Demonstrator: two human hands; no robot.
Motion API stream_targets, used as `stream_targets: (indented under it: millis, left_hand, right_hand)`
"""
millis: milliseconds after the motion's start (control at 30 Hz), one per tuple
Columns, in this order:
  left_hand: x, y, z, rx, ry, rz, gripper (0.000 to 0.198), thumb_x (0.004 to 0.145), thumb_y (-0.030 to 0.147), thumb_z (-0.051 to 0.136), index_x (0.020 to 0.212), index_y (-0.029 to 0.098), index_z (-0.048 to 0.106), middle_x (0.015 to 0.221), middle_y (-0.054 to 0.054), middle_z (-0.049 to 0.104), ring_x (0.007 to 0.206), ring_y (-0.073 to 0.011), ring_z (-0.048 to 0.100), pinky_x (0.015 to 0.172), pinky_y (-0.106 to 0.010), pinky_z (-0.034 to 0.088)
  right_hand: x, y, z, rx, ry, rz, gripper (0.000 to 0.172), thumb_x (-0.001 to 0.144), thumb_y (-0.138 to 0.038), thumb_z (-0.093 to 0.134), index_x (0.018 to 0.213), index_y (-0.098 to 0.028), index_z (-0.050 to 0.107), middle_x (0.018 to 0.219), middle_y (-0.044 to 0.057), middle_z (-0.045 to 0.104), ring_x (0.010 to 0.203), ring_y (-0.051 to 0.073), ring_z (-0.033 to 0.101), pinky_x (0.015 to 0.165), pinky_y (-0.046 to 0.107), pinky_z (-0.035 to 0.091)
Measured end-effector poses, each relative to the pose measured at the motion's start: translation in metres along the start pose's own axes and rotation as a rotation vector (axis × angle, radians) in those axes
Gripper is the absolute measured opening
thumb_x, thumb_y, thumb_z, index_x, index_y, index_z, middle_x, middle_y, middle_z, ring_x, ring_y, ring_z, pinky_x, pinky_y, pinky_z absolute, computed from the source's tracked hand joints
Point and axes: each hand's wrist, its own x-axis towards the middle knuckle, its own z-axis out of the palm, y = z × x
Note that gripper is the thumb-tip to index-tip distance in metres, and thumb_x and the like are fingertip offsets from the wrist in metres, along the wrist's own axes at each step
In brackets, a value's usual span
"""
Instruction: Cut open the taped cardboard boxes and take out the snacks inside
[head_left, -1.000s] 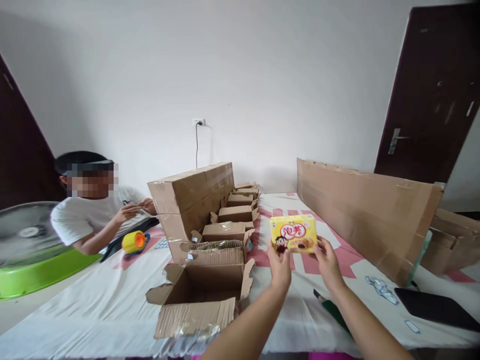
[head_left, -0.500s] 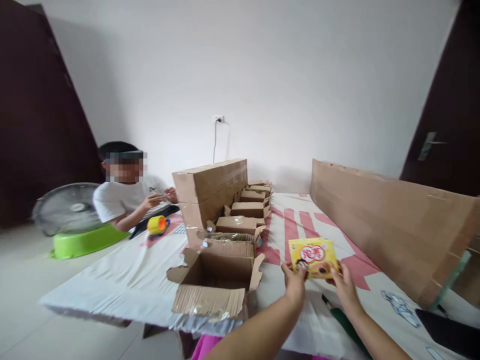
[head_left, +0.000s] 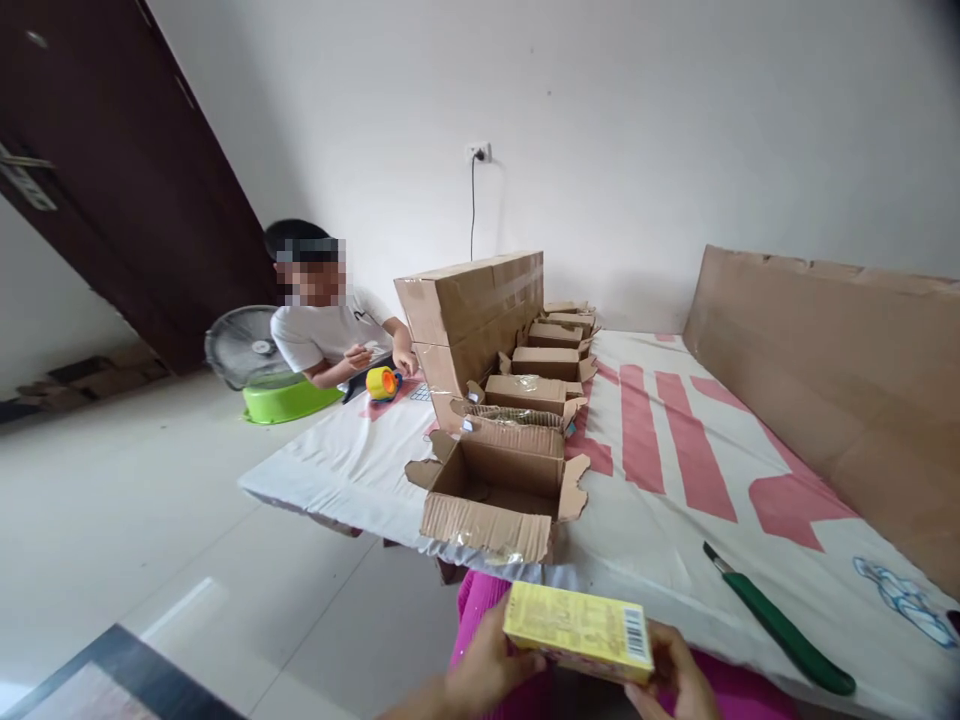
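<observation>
A small yellow snack box [head_left: 574, 625] is held low over my lap, just off the table's front edge. My left hand [head_left: 491, 655] grips its left end. Around the right end, beside a barcode, are the fingers of my right hand [head_left: 671, 675]. The box is turned so that a printed narrow side faces up. Just beyond it stands an open cardboard box [head_left: 499, 480], flaps spread, at the front of a row. To the right, on the cloth, lies a green-handled knife [head_left: 784, 630] with a short dark blade.
Several more cardboard boxes [head_left: 536, 390] run back along a tall carton wall [head_left: 480, 320]. A cardboard panel [head_left: 817, 390] borders the right side. Across the table sits another person [head_left: 330, 320], near a yellow tape roll [head_left: 381, 383], a fan [head_left: 251, 345] and a green basin [head_left: 289, 400].
Both hands have brought the yellow box down and toward me from above the table, tilting its front face out of sight. The view has swung right-to-left and lower. The other person's hands have moved down.
</observation>
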Motion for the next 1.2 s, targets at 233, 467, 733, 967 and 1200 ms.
stream_targets:
  millis: [233, 467, 733, 967, 1200]
  left_hand:
    - [-0.017, 0.019, -0.076, 0.363, 0.261, 0.018, 0.038, 0.070, 0.038, 0.079, 0.104, 0.023, 0.070, 0.103, -0.008, 0.074, 0.098, -0.0296, 0.068, 0.091, -0.041, 0.056]
    - [-0.001, 0.009, -0.106, 0.451, 0.518, 0.020, 0.051, 0.062, 0.059, 0.078, 0.094, 0.020, 0.071, 0.095, -0.010, 0.076, 0.093, -0.0333, 0.068, 0.085, -0.044, 0.057]
    - [0.011, 0.022, -0.101, 0.537, 0.457, 0.052, 0.036, 0.069, 0.037, 0.075, 0.100, 0.020, 0.071, 0.110, -0.011, 0.070, 0.105, -0.0334, 0.063, 0.092, -0.043, 0.053]
    - [0.015, 0.024, -0.104, 0.571, 0.424, 0.056, 0.039, 0.068, 0.033, 0.075, 0.103, 0.017, 0.070, 0.108, -0.011, 0.069, 0.105, -0.0342, 0.060, 0.094, -0.048, 0.048]
    - [0.015, 0.023, -0.101, 0.513, 0.434, 0.034, 0.037, 0.065, 0.022, 0.076, 0.100, 0.016, 0.069, 0.106, -0.010, 0.068, 0.103, -0.0310, 0.059, 0.094, -0.046, 0.047]
  right_hand:
    - [0.053, -0.036, 0.067, -0.069, -0.180, -0.151, 0.023, 0.078, -0.020, 0.063, 0.098, -0.023, 0.054, 0.116, 0.009, 0.068, 0.072, 0.016, 0.066, 0.062, 0.027, 0.050]
    - [0.091, -0.033, 0.087, -0.204, -0.117, -0.313, 0.022, 0.083, -0.031, 0.062, 0.102, -0.022, 0.061, 0.090, 0.007, 0.070, 0.079, 0.022, 0.068, 0.069, 0.030, 0.053]
    - [0.097, -0.004, 0.078, -0.271, -0.070, -0.356, 0.028, 0.077, -0.029, 0.068, 0.104, -0.022, 0.066, 0.098, 0.010, 0.075, 0.086, 0.025, 0.072, 0.075, 0.031, 0.057]
    - [0.095, -0.008, 0.084, -0.217, -0.045, -0.315, 0.033, 0.084, -0.048, 0.060, 0.103, -0.022, 0.064, 0.088, 0.009, 0.073, 0.076, 0.023, 0.069, 0.068, 0.029, 0.055]
    - [0.099, 0.002, 0.083, -0.236, -0.041, -0.213, 0.045, 0.079, -0.062, 0.060, 0.099, -0.023, 0.065, 0.082, 0.008, 0.073, 0.074, 0.023, 0.070, 0.068, 0.028, 0.056]
